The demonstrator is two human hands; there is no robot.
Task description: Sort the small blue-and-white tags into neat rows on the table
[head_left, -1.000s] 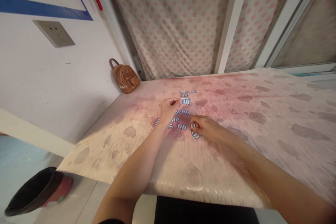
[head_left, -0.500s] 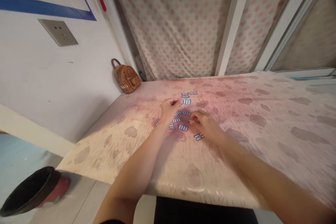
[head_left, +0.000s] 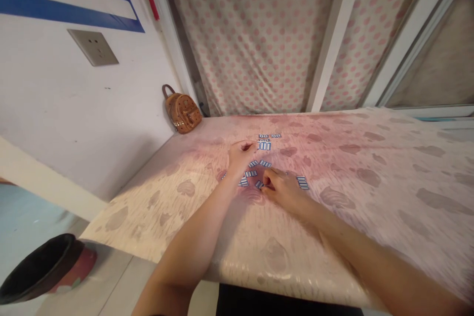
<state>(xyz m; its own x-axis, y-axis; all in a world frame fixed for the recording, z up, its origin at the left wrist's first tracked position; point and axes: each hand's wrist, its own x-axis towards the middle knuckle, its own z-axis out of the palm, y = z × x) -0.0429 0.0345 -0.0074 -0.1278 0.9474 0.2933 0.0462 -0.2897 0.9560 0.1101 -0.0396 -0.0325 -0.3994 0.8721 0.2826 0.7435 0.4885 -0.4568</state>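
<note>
Small flat rectangular pieces with blue borders and pale stripes lie on the cloth-covered table; their exact kind is too small to tell. My left hand (head_left: 241,154) is closed in a pinch at the left edge of a larger-looking striped piece (head_left: 264,146). My right hand (head_left: 283,186) has its fingers pinched together at another striped piece (head_left: 258,184), which they partly cover. Just right of that hand lies a striped piece (head_left: 302,182). Between the hands are several more, including a striped piece (head_left: 265,163) and one beside my left wrist, a striped piece (head_left: 251,174).
Beyond my left hand lies a striped piece (head_left: 276,136) with others near it. A small brown backpack (head_left: 183,112) leans against the wall at the table's back left corner. A dark-rimmed bin (head_left: 70,269) stands on the floor at left. A dotted curtain (head_left: 259,34) hangs behind the table (head_left: 177,227).
My right hand has moved left and nearer to me, onto a striped piece that lay uncovered before. A piece to its right now shows. My left hand stays nearly where it was.
</note>
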